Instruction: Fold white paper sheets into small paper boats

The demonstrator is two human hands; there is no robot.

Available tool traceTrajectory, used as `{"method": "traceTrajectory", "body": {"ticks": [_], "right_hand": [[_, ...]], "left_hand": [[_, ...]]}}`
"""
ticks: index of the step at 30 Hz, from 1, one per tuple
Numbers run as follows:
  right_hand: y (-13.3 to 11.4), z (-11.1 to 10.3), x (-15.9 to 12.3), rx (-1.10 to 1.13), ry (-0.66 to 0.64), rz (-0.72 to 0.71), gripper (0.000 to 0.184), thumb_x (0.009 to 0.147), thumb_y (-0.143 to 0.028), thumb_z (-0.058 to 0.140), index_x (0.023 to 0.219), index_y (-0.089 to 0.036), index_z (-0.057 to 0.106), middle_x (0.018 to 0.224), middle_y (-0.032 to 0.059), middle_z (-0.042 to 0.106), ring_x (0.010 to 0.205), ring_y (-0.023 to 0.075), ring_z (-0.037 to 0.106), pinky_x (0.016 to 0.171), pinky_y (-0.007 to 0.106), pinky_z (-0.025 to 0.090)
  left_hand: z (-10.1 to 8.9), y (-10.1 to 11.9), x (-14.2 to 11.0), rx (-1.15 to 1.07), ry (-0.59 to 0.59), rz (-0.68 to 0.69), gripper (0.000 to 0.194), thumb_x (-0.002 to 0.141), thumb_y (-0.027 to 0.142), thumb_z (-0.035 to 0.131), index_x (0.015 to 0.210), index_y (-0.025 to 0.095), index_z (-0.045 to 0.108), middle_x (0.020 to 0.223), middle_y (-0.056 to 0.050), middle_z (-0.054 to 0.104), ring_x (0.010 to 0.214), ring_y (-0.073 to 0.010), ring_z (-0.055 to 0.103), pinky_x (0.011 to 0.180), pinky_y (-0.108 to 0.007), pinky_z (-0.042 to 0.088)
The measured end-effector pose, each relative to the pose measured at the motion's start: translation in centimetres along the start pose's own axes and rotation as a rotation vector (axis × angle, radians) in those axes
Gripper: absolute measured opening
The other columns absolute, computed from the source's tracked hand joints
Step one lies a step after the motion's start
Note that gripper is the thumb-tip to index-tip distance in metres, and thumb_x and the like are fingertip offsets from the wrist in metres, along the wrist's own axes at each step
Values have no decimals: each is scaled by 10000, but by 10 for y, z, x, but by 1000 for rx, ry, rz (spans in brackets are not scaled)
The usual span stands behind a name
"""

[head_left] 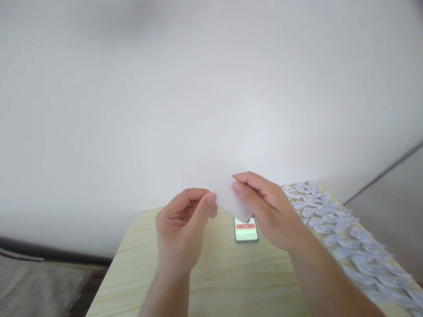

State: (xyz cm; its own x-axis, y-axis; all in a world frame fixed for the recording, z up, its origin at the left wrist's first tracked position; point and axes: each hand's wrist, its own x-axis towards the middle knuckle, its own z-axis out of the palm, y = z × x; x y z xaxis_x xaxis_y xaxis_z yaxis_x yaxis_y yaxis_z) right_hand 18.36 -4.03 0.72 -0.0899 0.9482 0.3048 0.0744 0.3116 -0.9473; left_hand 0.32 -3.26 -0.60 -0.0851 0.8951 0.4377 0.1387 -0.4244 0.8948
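left hand (pixel 180 226) pinching white paper (pixel 228 200) at left corner; right hand (pixel 271 213) gripping opposite side.

A room, apparently in a home — a light wood-grain table (pixel 231 281) bearing a phone (pixel 246 234) stands by a plain white wall (pixel 198 88), with what looks like a grey rug (pixel 36 286) on the floor at left.

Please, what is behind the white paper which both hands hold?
Behind the paper are a white wall and a table, where a phone lies, its lower screen lit. The phone's upper part is covered; its display there cannot be seen.
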Motion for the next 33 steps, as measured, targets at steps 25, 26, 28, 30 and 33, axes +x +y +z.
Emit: {"method": "traceTrajectory", "body": {"ticks": [25, 26, 28, 30, 33], "right_hand": [[-9, -6, -2, 52, -161, 97, 306, 968, -534, 662, 1030, -239, 709, 849, 0, 705, 682, 127, 596, 563, 238, 443], [-9, -7, -3, 40, -170, 98, 315, 964, -540, 666, 992, -231, 716, 821, -2, 691, 671, 122, 585, 559, 235, 434], [-8, -7, -4, 10, -175, 89, 361, 983, -556, 630, 903, -213, 712, 763, -6, 661, 642, 113, 558, 544, 232, 412], [-6, -6, -4, -8, -139, 60, 401, 1009, -553, 585, 839, -205, 686, 727, -10, 645, 620, 107, 540, 534, 231, 396], [-3, -2, -5, -48, -22, -3, 432, 1023, -535, 570, 752, -202, 624, 653, -28, 597, 580, 97, 502, 519, 227, 373]], "left_hand": [[0, -2, 1, -197, -41, -123, 161, 952, 313, 711, 871, 175, 728, 681, -12, 676, 622, -127, 603, 598, -252, 483], [0, -3, 1, -220, -29, -134, 166, 956, 316, 706, 874, 172, 726, 678, -14, 674, 619, -127, 605, 595, -254, 483], [1, -4, 1, -263, -20, -155, 185, 969, 325, 688, 873, 172, 723, 650, -7, 655, 603, -127, 603, 582, -256, 478], [3, -4, 0, -296, -38, -174, 208, 985, 336, 665, 868, 174, 721, 633, 0, 642, 593, -130, 606, 575, -262, 479], [5, -3, -2, -299, -66, -183, 232, 996, 342, 650, 854, 172, 721, 642, -3, 652, 607, -138, 624, 594, -273, 495]]}}
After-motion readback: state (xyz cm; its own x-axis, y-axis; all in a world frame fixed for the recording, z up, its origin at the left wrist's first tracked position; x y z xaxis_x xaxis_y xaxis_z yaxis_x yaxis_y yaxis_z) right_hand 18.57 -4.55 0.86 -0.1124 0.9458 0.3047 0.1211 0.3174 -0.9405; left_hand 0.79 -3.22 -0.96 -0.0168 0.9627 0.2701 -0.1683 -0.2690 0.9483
